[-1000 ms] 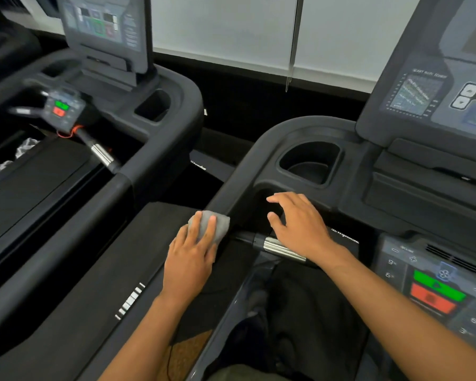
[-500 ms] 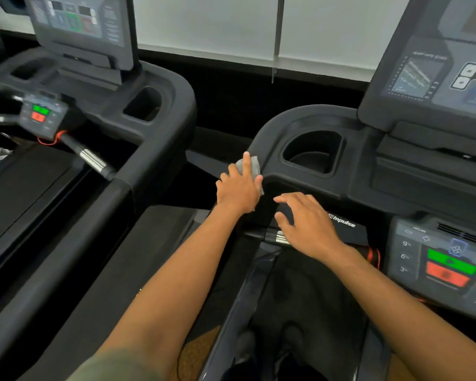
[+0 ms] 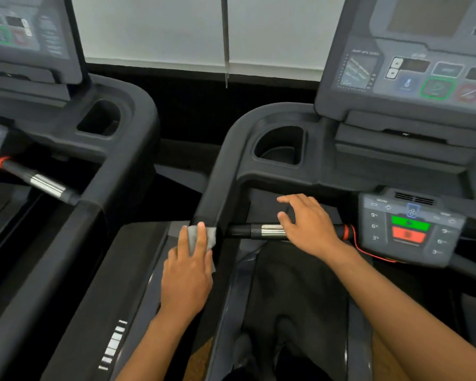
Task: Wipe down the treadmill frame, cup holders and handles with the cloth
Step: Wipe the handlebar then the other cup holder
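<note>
The left hand (image 3: 186, 273) pressed the grey cloth (image 3: 210, 236) flat-fingered against the black treadmill frame (image 3: 220, 182), the right hand (image 3: 308, 226) lay loose-fingered on the handle (image 3: 268, 231), a second treadmill (image 3: 127, 149) alongside.

Head view (the only one) looks forward and down, close above the treadmill frame (image 3: 223, 163).

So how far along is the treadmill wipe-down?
Done: the frame arm got at least one pass, up to the corner by the cup holder and back. In hand: left hand presses the cloth flat at the arm's lower end. Left: cup holder and the chrome handle, where the right hand lies open, no cloth.
</note>
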Action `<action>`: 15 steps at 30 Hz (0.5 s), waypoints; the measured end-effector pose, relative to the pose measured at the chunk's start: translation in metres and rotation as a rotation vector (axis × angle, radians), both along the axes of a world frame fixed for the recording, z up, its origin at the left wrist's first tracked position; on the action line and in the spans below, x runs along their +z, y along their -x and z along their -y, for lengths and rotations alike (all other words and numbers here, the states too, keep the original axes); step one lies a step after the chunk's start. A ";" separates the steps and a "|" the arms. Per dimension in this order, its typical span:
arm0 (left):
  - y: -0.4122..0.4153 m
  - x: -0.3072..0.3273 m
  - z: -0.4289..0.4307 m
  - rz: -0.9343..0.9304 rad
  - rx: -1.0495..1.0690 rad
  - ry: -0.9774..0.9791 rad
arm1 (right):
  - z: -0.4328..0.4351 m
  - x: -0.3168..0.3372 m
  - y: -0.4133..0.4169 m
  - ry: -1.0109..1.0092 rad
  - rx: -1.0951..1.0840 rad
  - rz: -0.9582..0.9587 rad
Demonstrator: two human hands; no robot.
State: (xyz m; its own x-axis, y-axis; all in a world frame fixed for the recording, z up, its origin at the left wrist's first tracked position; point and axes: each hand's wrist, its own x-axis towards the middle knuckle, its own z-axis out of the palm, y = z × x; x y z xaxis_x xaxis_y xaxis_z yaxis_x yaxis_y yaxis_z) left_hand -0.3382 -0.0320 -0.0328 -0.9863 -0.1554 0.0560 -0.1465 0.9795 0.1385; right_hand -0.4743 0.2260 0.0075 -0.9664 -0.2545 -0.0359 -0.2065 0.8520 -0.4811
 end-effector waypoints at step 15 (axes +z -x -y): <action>0.130 0.003 -0.048 -0.098 -0.218 -0.159 | -0.076 0.007 -0.056 -0.031 -0.194 -0.013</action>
State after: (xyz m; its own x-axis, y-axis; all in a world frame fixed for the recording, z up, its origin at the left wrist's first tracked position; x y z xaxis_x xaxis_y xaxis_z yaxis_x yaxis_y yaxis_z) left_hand -0.4678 0.0156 -0.0303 -0.9884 0.0450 0.1451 0.0867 0.9512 0.2961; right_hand -0.4182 0.3020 0.0141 -0.9977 -0.0619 -0.0282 -0.0425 0.8910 -0.4520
